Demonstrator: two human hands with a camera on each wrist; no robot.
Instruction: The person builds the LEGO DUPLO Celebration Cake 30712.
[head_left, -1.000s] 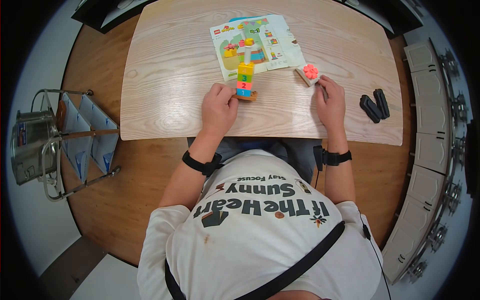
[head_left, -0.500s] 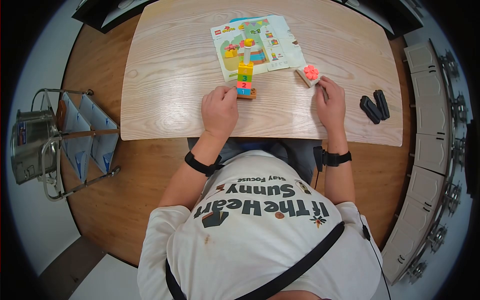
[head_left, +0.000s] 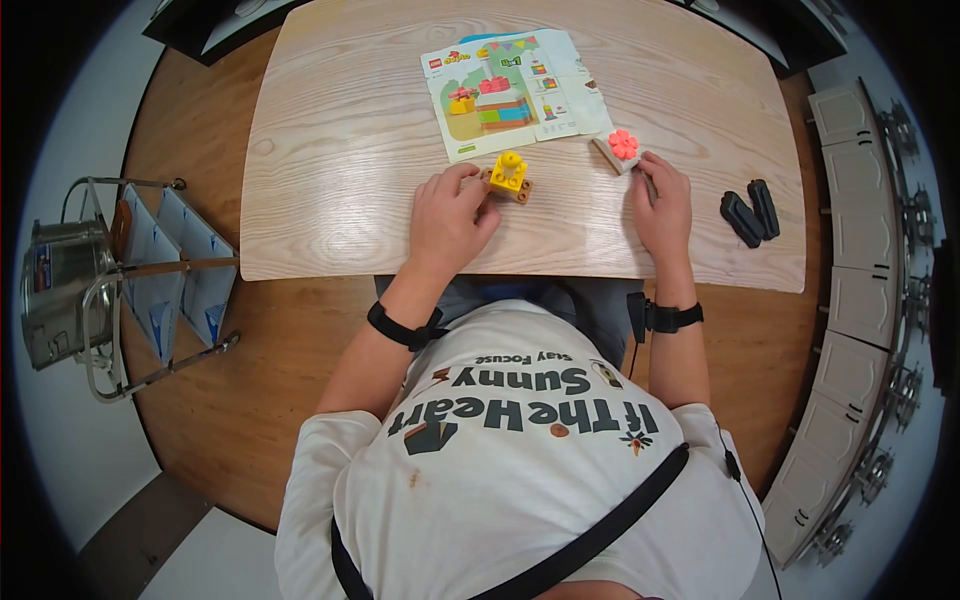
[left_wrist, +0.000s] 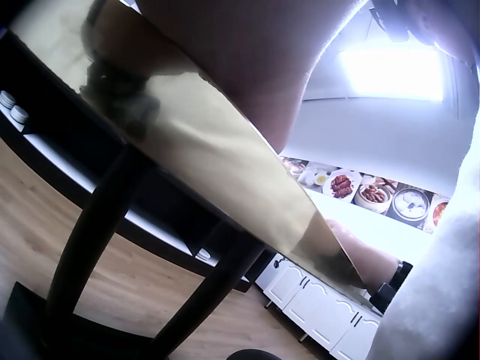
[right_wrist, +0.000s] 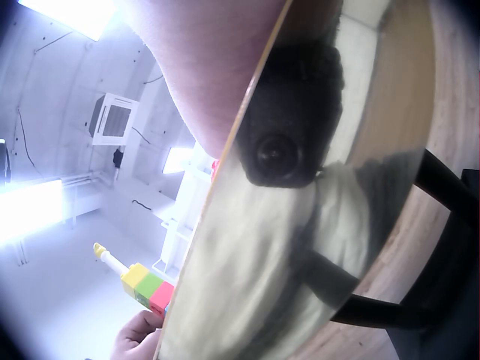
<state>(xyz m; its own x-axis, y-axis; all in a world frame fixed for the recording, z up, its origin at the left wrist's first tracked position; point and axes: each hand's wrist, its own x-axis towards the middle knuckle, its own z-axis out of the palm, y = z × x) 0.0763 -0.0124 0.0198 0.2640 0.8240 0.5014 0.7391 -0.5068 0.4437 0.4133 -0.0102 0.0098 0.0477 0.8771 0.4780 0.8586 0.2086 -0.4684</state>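
Observation:
My left hand [head_left: 450,215] grips the brown base plate [head_left: 522,194] of a toy-brick tower [head_left: 508,180] by its left edge. The tower now leans toward me, so the head view looks down on its yellow top. From the side, the right wrist view shows red, green and yellow bricks [right_wrist: 148,286] and a white candle piece [right_wrist: 112,261] with a yellow tip. A white brick [head_left: 607,155] bearing a pink flower piece [head_left: 624,144] lies to the right. My right hand [head_left: 662,205] holds its near corner with the fingertips; the thumb's contact is mostly hidden.
A printed building-brick booklet [head_left: 550,110] lies flat beyond the tower. Two black objects [head_left: 750,212] sit near the table's right edge [head_left: 803,240]. A metal cart [head_left: 150,265] stands on the floor at the left, white cabinets [head_left: 848,230] at the right.
The tower stood face-on with numbers 1 to 3 showing; it has been turned and tipped toward me, ending slightly right. My left fingers shifted with it. My right hand is nearly still.

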